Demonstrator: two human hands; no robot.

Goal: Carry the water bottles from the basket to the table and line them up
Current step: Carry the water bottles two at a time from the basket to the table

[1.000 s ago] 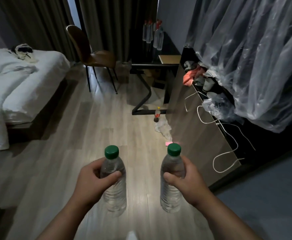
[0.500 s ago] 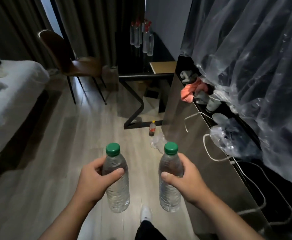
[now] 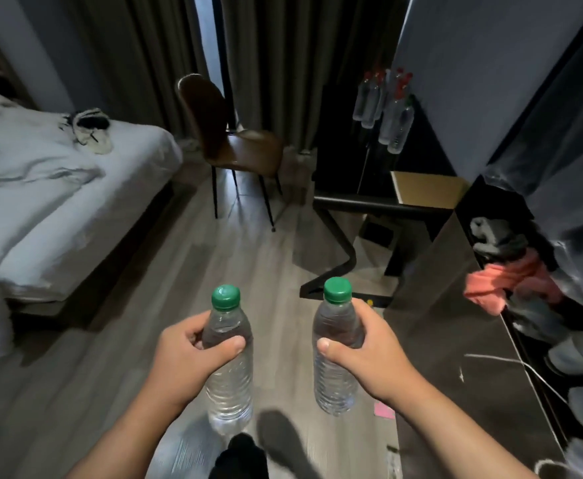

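Observation:
My left hand grips a clear water bottle with a green cap, held upright over the floor. Beside it, my right hand grips a second green-capped water bottle, also upright. Ahead to the right stands a black table. Several clear bottles with red caps stand close together at its far end by the wall. No basket is in view.
A brown chair stands by the grey curtains, left of the table. A bed with white sheets fills the left side. A dark low cabinet with clothes, a pink cloth and plastic sheeting runs along the right. Wooden floor lies between.
I have walked forward with both bottles: the table and chair are nearer and larger. The view has swung left, so the bed shows more again. Both grips are unchanged.

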